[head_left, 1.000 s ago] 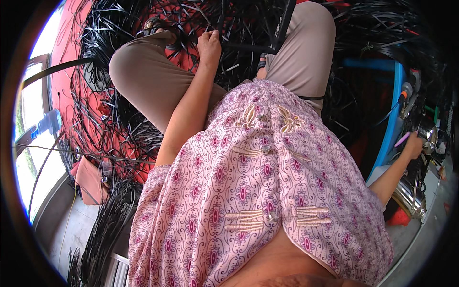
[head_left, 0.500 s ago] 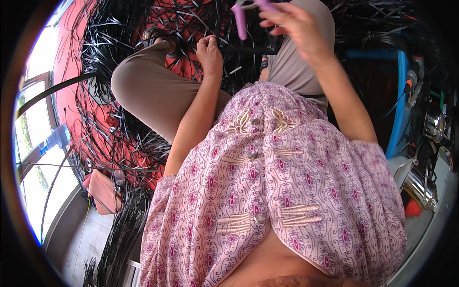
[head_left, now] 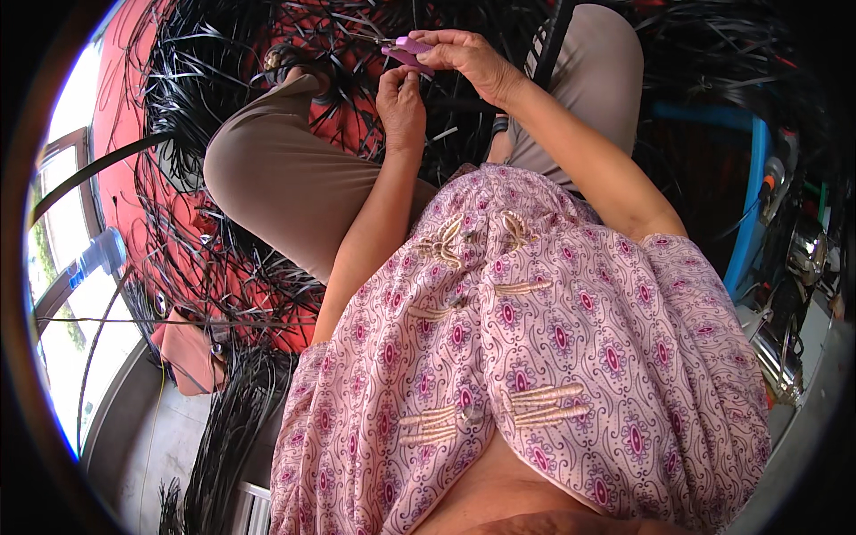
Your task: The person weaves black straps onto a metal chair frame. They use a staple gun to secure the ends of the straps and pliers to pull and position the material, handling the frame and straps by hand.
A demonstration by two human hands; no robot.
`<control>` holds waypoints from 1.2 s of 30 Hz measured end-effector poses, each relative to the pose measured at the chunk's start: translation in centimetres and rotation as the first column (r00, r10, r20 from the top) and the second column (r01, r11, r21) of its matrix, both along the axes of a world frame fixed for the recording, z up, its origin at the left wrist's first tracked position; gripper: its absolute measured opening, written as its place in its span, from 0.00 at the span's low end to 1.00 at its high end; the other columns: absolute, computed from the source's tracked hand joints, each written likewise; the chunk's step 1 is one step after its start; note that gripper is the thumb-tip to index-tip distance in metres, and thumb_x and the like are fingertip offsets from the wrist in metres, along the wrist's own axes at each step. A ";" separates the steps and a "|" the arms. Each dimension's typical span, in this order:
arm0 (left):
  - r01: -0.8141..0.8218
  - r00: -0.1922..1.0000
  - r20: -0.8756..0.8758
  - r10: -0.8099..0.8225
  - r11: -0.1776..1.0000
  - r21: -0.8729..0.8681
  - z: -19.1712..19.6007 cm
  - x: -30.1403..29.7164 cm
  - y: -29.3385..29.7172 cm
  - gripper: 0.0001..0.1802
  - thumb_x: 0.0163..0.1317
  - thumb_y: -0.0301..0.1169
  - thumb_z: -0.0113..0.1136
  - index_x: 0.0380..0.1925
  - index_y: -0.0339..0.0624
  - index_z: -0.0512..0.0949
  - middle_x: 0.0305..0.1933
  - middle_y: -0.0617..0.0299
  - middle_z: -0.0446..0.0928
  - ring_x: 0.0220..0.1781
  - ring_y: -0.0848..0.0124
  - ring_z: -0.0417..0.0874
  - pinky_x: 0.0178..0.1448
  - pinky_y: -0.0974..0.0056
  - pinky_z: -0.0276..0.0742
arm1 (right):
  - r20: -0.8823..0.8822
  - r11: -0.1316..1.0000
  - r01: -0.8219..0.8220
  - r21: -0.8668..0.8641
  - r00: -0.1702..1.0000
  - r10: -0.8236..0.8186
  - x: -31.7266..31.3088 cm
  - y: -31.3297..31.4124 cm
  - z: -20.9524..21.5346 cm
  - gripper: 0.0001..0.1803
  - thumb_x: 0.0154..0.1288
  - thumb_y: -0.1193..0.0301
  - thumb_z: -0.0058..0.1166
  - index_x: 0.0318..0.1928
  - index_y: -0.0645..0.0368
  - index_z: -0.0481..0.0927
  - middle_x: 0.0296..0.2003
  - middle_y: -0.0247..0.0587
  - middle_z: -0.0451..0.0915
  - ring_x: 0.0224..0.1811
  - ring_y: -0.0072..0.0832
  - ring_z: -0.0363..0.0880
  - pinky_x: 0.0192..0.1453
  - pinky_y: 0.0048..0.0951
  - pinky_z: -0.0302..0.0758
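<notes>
My right hand [head_left: 464, 55] is closed around a small cutter with pink handles [head_left: 407, 52], held above my lap near the top of the view. My left hand [head_left: 401, 105] sits just below it, fingers pinched on a thin black strand [head_left: 426, 114] right under the tool's tip. Both hands hover over a tangle of black wires [head_left: 267, 107] spread on a red sheet [head_left: 116, 107]. My bent knees in tan trousers [head_left: 285, 187] frame the hands.
A bundle of black wires [head_left: 227, 428] hangs at the lower left beside a window [head_left: 62, 267]. A blue pipe [head_left: 753, 196] and metal machine parts [head_left: 785, 294] stand at the right. My patterned pink tunic [head_left: 535, 357] fills the lower middle.
My right hand came in from the far right side, carrying the pink-handled cutter up and over to meet the left hand. The left hand stayed at the wires on my lap.
</notes>
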State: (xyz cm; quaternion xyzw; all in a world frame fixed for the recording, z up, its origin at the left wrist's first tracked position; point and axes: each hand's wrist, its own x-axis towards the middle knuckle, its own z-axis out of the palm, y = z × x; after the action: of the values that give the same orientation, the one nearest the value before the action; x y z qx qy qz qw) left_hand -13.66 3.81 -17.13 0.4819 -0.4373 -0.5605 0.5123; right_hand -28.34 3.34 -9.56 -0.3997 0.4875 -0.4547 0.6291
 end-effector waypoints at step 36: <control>0.139 0.944 -0.308 -0.120 0.989 0.040 1.4 0.1 -0.6 0.18 0.64 0.19 0.54 0.54 0.33 0.78 0.51 0.60 0.80 0.51 0.74 0.79 0.55 0.70 0.73 | -0.358 0.995 0.089 0.036 0.931 -0.070 0.7 -0.3 2.2 0.24 0.56 0.54 0.62 0.45 0.59 0.79 0.26 0.32 0.77 0.24 0.23 0.73 0.30 0.28 0.71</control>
State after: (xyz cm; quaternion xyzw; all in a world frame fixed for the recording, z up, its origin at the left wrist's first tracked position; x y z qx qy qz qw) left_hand -13.55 3.24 -15.77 0.3752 -0.3663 -0.6739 0.5206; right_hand -27.59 3.03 -7.31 -0.4392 0.6207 -0.3871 0.5216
